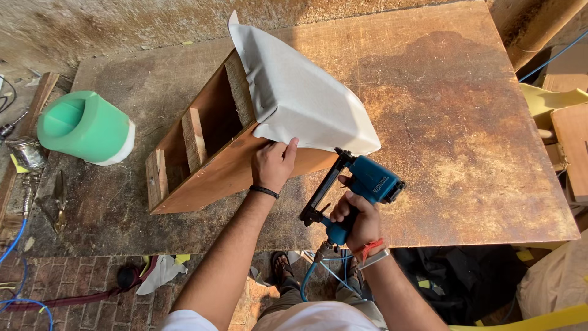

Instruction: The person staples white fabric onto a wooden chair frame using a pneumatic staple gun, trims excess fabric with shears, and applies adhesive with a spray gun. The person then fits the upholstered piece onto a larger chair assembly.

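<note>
- The frame, a long open wooden box with slat dividers inside, lay on its side on the worn brown table, running diagonally from lower left to upper right.
- Its wood was reddish-brown, with paler rough slats set across the hollow.
- A white cloth was draped over the frame's far end, wrapped round the corner, creased at the fold, with one loose corner sticking up.
- The left hand pressed flat, fingers spread, on the cloth's lower edge, pinning it against the frame's side board.
- The right hand was clenched round the handle of a blue stapler, its black nose pointing at the cloth's edge just beside the left fingers; whether it touched could not be told.
- A blue hose ran down from the stapler's base.
- A green tub lay tipped on the table's left part, well apart from the frame.
</note>
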The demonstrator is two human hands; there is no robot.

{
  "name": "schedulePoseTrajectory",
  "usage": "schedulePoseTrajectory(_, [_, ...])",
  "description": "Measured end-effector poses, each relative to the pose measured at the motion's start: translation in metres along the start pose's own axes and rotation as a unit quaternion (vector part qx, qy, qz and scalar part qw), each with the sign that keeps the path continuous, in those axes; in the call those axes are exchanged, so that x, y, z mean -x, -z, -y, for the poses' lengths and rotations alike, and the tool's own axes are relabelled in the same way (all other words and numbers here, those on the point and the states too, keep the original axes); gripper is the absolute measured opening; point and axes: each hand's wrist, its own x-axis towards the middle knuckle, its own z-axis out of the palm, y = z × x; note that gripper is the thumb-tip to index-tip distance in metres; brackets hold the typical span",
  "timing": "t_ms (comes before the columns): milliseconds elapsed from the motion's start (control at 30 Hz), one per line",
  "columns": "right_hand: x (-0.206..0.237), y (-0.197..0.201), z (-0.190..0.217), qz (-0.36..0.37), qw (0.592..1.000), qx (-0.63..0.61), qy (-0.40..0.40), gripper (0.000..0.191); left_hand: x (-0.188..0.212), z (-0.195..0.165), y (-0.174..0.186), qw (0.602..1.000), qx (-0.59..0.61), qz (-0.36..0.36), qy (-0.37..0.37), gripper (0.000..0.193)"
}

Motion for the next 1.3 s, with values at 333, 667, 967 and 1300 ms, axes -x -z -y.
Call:
schedulePoseTrajectory(333, [-0.027,-0.052,-0.053,-0.054,0.994,0.092,0.035,0.031,0.010,0.022,0.010,0.993,0.029,-0.040,-0.111,0.032])
schedulePoseTrajectory(667, [0.003,-0.087,-0.045,-0.045,0.932,0.341,0.113,0.025,0.021,0.015,0.036,0.987,0.154,-0.026,-0.040,0.018])
schedulePoseTrajectory(967, [0.015,-0.100,-0.036,-0.016,0.872,0.469,0.139,0.019,0.028,0.025,0.030,0.994,0.100,-0.010,-0.032,0.008])
schedulePoseTrajectory(1300, [-0.032,0.047,0.082,-0.159,0.710,0.683,-0.069,0.057,0.019,-0.016,0.143,0.970,0.209,-0.119,0.046,0.008])
